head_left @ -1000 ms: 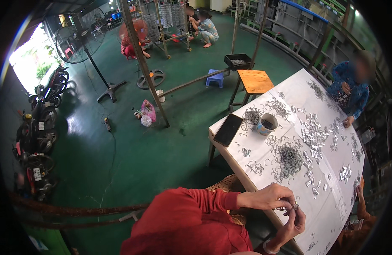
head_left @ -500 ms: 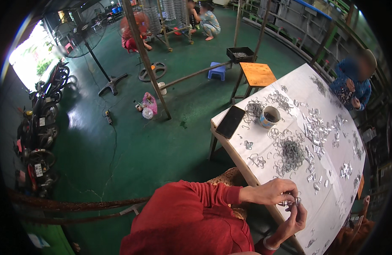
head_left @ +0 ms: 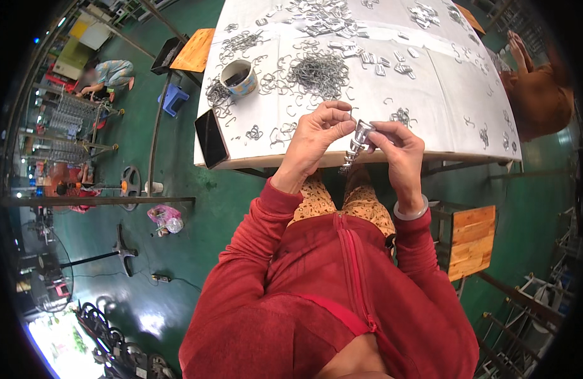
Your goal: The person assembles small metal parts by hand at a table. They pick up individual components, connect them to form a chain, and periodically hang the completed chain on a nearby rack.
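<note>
My right hand (head_left: 402,155) grips the top of a short hanging string of shiny metal clips (head_left: 353,151) between thumb and fingers, above the near table edge. Close beside it on the left, my left hand (head_left: 316,136) is pinched, its fingertips next to the top clip. What sits in that pinch is too small to make out. Ahead of my hands, a heap of grey wire hooks (head_left: 318,74) lies on the white-covered table (head_left: 430,120). A small cluster of hooks (head_left: 402,116) is just beyond my right hand. Loose silver clips (head_left: 326,19) are spread farther back.
On the table's left stand a round tub (head_left: 239,81) with dark contents and a black phone (head_left: 212,139) at the edge. A wooden stool (head_left: 473,240) is at my right, another wooden top (head_left: 194,50) at far left. A person in brown (head_left: 538,95) sits at the right.
The view has swung so that the table lies straight ahead. My hands are side by side now, rather than left above right, and a hanging string of clips shows below them.
</note>
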